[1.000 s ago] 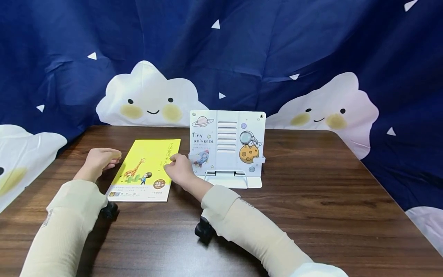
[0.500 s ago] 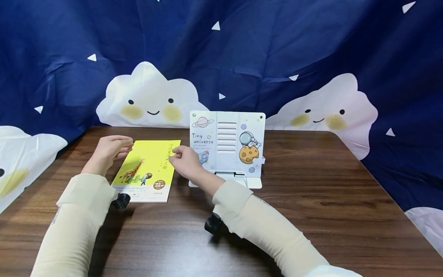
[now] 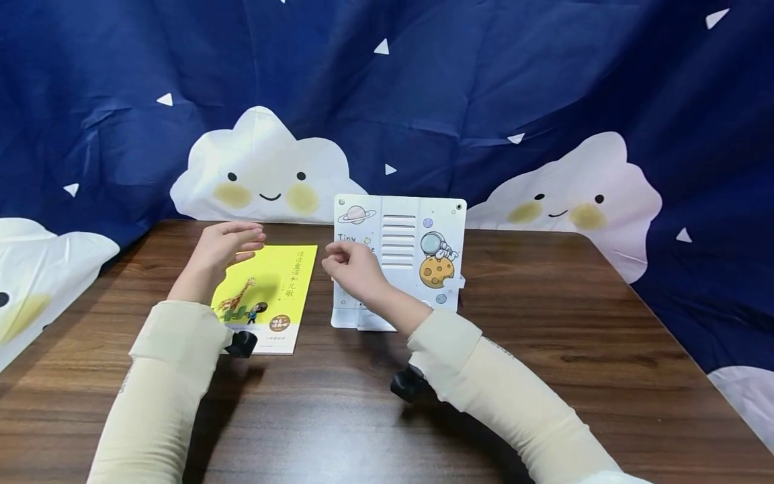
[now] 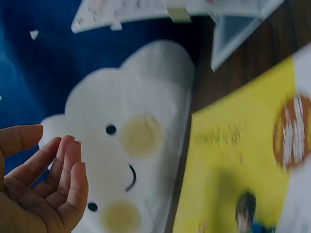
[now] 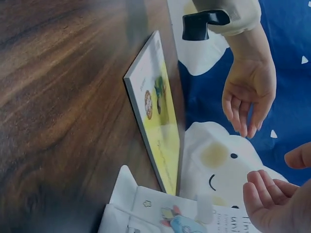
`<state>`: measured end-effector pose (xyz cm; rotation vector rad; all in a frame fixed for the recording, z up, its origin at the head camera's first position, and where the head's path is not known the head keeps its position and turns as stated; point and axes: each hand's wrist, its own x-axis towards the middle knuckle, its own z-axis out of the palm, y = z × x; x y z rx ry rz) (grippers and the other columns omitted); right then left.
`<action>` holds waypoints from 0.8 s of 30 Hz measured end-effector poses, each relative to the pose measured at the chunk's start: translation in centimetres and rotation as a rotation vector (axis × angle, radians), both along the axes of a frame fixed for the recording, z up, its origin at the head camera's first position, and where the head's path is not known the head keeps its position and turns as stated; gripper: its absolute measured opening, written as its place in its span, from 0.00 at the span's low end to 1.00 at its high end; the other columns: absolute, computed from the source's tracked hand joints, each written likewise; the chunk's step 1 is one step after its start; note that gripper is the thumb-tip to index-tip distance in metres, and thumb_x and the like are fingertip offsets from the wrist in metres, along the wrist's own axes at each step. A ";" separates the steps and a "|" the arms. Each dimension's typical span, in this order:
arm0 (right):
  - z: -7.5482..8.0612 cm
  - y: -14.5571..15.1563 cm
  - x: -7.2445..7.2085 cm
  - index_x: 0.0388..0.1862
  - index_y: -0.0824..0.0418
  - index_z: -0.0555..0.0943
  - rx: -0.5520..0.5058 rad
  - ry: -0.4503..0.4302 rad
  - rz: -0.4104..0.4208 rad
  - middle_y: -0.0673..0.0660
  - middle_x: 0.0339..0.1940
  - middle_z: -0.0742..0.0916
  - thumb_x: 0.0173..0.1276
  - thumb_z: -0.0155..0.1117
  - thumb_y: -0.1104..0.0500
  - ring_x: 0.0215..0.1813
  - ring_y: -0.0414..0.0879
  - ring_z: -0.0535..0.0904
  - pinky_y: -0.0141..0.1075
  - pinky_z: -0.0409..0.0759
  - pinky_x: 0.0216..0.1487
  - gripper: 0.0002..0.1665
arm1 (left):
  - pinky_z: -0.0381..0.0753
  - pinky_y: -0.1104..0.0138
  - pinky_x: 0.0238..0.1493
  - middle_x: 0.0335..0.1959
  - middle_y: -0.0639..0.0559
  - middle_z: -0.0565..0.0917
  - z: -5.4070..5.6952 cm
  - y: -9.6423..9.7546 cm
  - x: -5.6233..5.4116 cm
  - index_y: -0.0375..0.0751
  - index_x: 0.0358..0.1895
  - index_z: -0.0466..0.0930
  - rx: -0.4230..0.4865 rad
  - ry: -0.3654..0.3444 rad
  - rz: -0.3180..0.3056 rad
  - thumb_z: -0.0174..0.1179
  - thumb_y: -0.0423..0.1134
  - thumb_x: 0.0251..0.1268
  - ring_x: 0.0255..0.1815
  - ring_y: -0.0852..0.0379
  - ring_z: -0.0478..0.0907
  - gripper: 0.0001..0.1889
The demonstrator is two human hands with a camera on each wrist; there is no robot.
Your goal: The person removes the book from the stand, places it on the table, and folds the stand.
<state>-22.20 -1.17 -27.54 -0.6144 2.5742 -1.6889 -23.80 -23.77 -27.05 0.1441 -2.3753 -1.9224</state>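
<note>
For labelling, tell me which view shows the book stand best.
The head view: the book stand shows its front, wholly in frame, though the right hand hides part. The left wrist view shows only a part along the top edge; the right wrist view, one cropped side at the bottom.

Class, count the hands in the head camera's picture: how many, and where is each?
2. The left hand overlaps the yellow book's far left corner; the right hand is in front of the white stand's left side. None seems hidden.
</note>
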 end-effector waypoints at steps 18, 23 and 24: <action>0.0 5.9 0.0 0.47 0.71 0.73 -0.110 -0.011 -0.081 0.62 0.35 0.80 0.59 0.55 0.67 0.38 0.49 0.76 0.33 0.73 0.39 0.17 | 0.69 0.59 0.49 0.35 0.54 0.76 -1.5 5.0 -0.1 0.32 0.46 0.71 0.134 0.002 -0.036 0.55 0.36 0.57 0.37 0.58 0.76 0.15; -0.5 7.9 0.2 0.47 0.73 0.72 -0.140 -0.019 -0.120 0.63 0.35 0.79 0.60 0.54 0.67 0.37 0.48 0.77 0.32 0.74 0.38 0.16 | 0.69 0.60 0.49 0.39 0.49 0.76 -2.2 5.5 -0.4 0.34 0.44 0.73 0.161 -0.021 -0.026 0.55 0.35 0.57 0.36 0.59 0.76 0.12; -0.7 8.3 0.2 0.46 0.74 0.72 -0.143 -0.010 -0.126 0.64 0.35 0.79 0.60 0.54 0.67 0.37 0.48 0.77 0.32 0.74 0.38 0.16 | 0.69 0.61 0.49 0.41 0.47 0.75 -2.4 5.6 -0.5 0.33 0.44 0.73 0.162 -0.019 -0.023 0.55 0.35 0.57 0.37 0.58 0.76 0.13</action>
